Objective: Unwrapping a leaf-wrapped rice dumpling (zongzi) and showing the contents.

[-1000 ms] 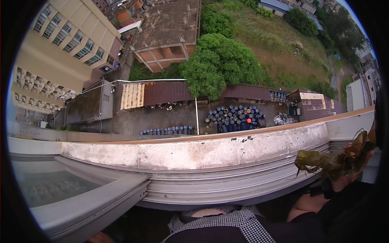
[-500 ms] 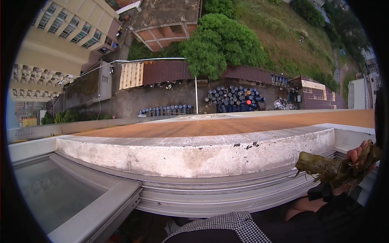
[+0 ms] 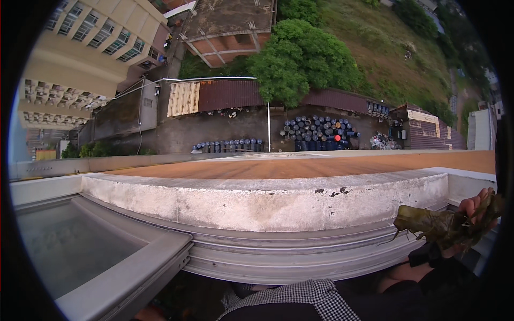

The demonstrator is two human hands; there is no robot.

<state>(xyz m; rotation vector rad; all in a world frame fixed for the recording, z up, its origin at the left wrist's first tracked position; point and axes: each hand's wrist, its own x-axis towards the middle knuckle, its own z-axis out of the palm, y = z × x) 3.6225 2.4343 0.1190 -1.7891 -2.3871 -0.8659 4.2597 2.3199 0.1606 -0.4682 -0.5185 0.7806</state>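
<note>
My right hand is closed round a bundle of limp, greenish-brown leaves at the right side. The bundle lies sideways, its broad end pointing left over the right end of the window track, with ragged strips hanging below. A black band with a small dark block sits on my right wrist. At the dark lower left edge shows a dim skin-toned patch, perhaps my left hand; its fingers cannot be made out.
A worn whitish sill crosses in front of me, with a grey metal window track below it. The sliding window frame stands at left. Beyond an orange ledge is a drop to a yard with blue drums.
The view has shifted slightly, so the outside scene sits a little lower and farther right. My right hand still grips the leaves. The skin-toned patch at lower left shows more.
</note>
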